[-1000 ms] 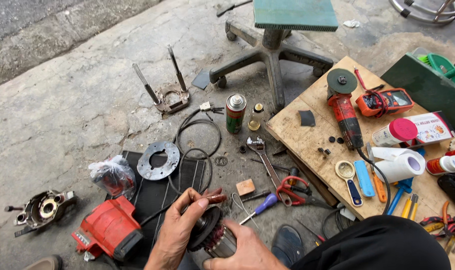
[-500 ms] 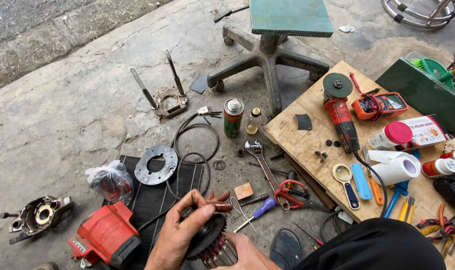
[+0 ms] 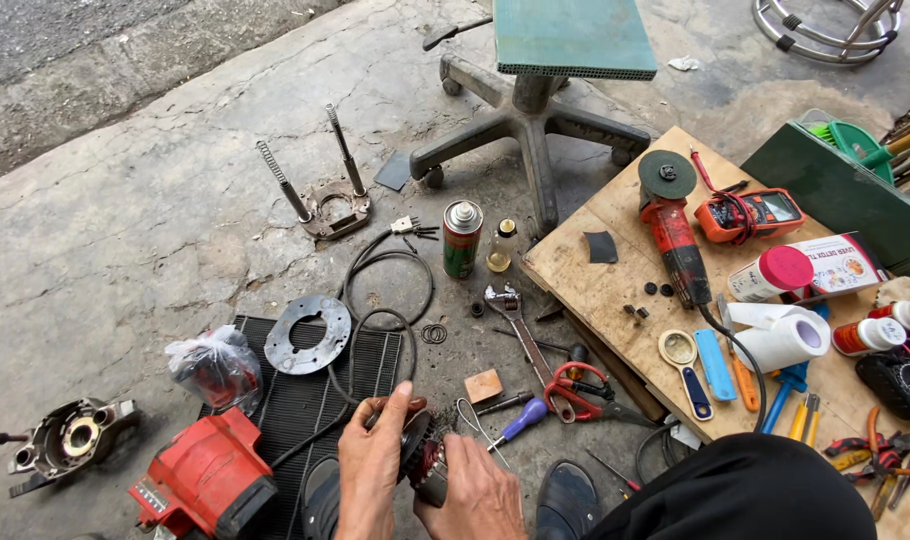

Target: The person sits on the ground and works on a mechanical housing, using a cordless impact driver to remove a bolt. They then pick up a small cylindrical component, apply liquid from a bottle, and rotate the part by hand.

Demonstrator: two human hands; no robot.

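Observation:
At the bottom middle both hands hold a dark, greasy motor armature point(image 3: 423, 457) with a fan wheel and copper windings. My left hand point(image 3: 368, 472) grips its left side, thumb up over the fan. My right hand point(image 3: 472, 492) wraps the lower right end. A red power-tool housing point(image 3: 207, 482) lies just left of my hands, with a black cable point(image 3: 375, 320) looping away from it. A purple-handled screwdriver point(image 3: 520, 421) lies just right of the hands.
A black ribbed mat point(image 3: 297, 392) carries a round metal plate point(image 3: 307, 333). A spray can point(image 3: 462, 239), adjustable wrench point(image 3: 515, 325) and red pliers point(image 3: 578, 391) lie on the concrete. A wooden board point(image 3: 607, 295) holds an angle grinder point(image 3: 675, 240), multimeter point(image 3: 753, 214) and hand tools. A chair base point(image 3: 531, 128) stands behind.
The view has shifted a little. My hands have turned the armature slightly between them; the right hand now covers more of its lower end.

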